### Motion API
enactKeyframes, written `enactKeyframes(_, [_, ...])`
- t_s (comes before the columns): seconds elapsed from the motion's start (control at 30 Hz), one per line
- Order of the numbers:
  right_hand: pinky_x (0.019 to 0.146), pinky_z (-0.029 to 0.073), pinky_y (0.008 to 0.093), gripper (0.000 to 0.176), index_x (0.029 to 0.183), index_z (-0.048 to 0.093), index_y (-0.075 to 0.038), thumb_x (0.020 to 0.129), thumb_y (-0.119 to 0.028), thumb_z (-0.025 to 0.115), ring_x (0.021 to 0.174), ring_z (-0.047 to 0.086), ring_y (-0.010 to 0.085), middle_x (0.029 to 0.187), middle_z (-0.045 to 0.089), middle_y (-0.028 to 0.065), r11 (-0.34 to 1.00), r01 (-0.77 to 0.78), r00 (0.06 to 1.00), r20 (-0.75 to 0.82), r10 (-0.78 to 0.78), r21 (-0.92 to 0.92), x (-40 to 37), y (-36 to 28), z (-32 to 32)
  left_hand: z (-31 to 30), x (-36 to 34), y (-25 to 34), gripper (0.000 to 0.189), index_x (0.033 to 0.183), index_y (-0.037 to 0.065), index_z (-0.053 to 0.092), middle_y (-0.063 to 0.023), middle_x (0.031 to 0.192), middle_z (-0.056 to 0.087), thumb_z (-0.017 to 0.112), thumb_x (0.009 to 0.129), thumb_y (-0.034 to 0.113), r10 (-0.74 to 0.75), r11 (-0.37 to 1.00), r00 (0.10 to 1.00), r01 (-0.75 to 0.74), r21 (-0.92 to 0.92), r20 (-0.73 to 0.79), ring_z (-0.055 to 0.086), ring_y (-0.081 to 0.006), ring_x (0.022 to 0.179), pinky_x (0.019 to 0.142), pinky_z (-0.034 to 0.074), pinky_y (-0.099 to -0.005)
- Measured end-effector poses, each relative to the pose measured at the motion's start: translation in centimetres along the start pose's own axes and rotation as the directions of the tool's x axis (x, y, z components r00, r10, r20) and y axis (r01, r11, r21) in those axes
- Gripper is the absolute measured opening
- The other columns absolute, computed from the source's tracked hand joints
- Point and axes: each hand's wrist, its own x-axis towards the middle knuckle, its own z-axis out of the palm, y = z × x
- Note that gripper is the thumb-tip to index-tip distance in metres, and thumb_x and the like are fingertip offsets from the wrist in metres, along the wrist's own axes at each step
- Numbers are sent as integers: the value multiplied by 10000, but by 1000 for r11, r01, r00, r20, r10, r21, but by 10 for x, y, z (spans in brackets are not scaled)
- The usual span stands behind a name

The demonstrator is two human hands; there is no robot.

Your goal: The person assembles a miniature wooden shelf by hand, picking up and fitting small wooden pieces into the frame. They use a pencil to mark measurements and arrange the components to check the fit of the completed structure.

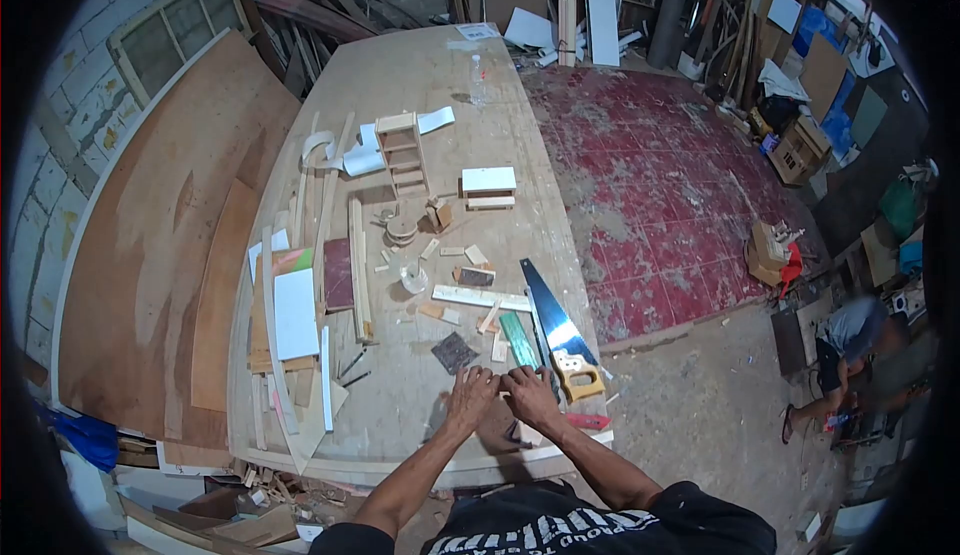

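At the near edge of the workbench, my left hand [472, 397] and my right hand [531, 396] are close together with fingers curled inward. A small thing seems to be pinched between them, but the fingers hide what it is. A dark square that looks like sandpaper [454, 353] lies just beyond my left hand. Next to my right hand are a handsaw [553, 313] with a yellow handle, a green strip [518, 339] and a red tool [588, 421]. Small wood offcuts [499, 351] lie past my fingertips.
The wooden workbench [400, 65] carries a small shelf frame [403, 155], a white-topped wooden piece [488, 185], a clear cup [413, 277] and a bottle [477, 80]. Boards [296, 315] are stacked on the left. Another person [845, 355] crouches at the far right.
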Motion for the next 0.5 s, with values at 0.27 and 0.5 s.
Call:
enactKeyframes(0.27, [931,361,563,144,969,664,-189,865,-157,569,1055,570,252,1004,627,49,999,37,994,-104,-38,-7,71,84,-6,6,52,-54,331,1085,42,633,-113,1212,590,676,781,165,-224,929,934,118,-351,-278,507,-287,1190,1036,352,-478])
enactKeyframes(0.5, [918,349,550,144,933,685,-151,844,-134,573,1022,577,290,985,640,87,996,-91,962,-261,81,-26,245,177,-85,79,37,-150,302,1181,35,529,-150,1298,465,566,887,90,-782,623,584,740,-253,-218,402,-334,1265,1044,329,-469])
